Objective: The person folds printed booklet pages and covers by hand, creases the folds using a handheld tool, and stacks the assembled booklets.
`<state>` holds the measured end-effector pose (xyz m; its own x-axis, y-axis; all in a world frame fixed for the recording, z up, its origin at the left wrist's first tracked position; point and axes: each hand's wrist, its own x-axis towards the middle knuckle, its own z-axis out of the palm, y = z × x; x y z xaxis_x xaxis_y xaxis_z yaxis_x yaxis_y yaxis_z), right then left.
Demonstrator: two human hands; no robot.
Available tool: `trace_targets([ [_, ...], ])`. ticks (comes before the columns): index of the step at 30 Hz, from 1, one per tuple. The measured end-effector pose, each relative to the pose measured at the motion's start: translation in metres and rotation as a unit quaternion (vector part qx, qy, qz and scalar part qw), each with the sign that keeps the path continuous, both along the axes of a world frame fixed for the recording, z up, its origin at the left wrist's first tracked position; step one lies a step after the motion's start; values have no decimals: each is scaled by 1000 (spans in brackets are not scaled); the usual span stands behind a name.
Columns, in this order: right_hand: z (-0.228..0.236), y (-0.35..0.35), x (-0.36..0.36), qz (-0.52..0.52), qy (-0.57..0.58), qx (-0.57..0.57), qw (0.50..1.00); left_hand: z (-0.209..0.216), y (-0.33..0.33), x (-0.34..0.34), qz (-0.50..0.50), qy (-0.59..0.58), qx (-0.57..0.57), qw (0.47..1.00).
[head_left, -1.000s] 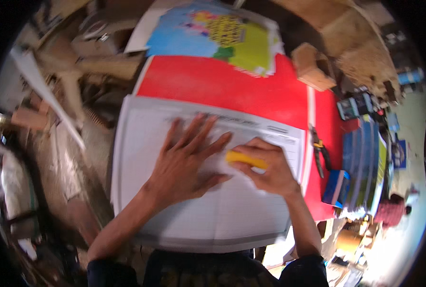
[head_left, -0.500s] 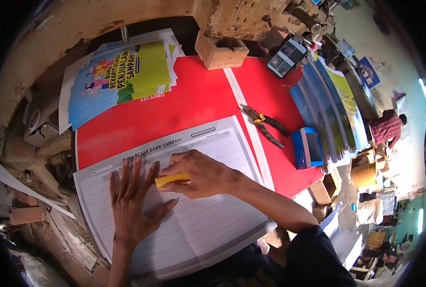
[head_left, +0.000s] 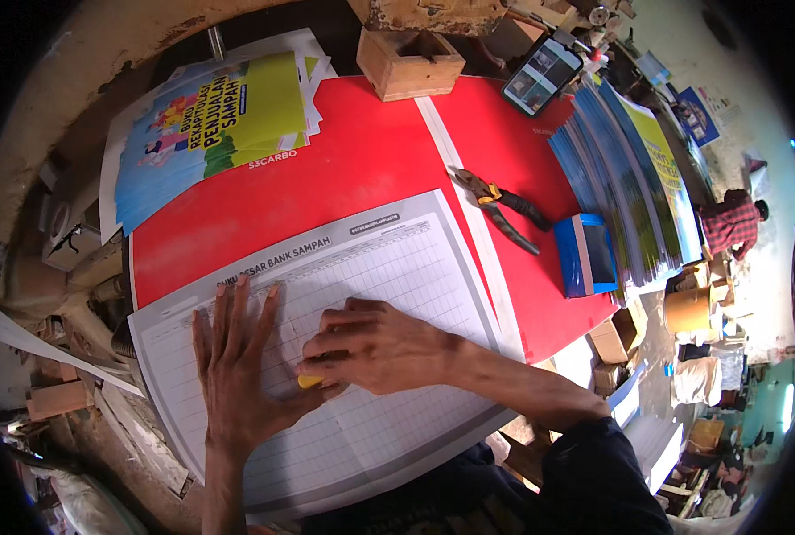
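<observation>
A wide white sheet printed with a ruled table and a grey border lies across the front of a red board. My left hand rests flat on the sheet's left part, its fingers spread toward the heading. In my right hand is a small yellow tool. The fingers wrap around it, and only a rounded yellow end shows, so its kind cannot be made out. The right fist sits low over the sheet, close beside my left thumb.
Pliers with dark handles lie on the red board, near a blue box. Stacked booklets stand at the right, loose printed covers at the far left. A wooden box and a phone are at the back.
My right hand has moved down the sheet toward me, with the yellow tool now mostly covered by its fingers. My left hand stays flat on the sheet. The whole view has shifted slightly.
</observation>
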<state>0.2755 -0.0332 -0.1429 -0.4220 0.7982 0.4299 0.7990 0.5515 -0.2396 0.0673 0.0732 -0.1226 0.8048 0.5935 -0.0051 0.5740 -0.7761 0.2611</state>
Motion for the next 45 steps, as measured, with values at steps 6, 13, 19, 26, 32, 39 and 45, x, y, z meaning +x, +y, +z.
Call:
trace_targets([
  [6,22,-10,5,-138,441,-26,887,-2,0,2,-15,-29,27,999],
  [13,53,-47,-1,-240,470,-165,833,-2,42,11,-32,-28,53,998],
  [19,59,-83,-14,-256,298,-195,899,23,-37,-24,5,-15,-65,998],
  [26,51,-56,-31,-138,177,-224,948,2,-100,-46,172,-42,-108,978],
  [32,36,-44,-33,-129,104,-172,971,-9,-101,-48,175,-63,-111,976],
  [39,37,-40,-32,-104,42,-163,980,-19,-104,-50,181,-102,-123,970],
  [45,40,-33,-32,-98,32,-164,981,-19,-103,-49,188,-130,-139,964],
])
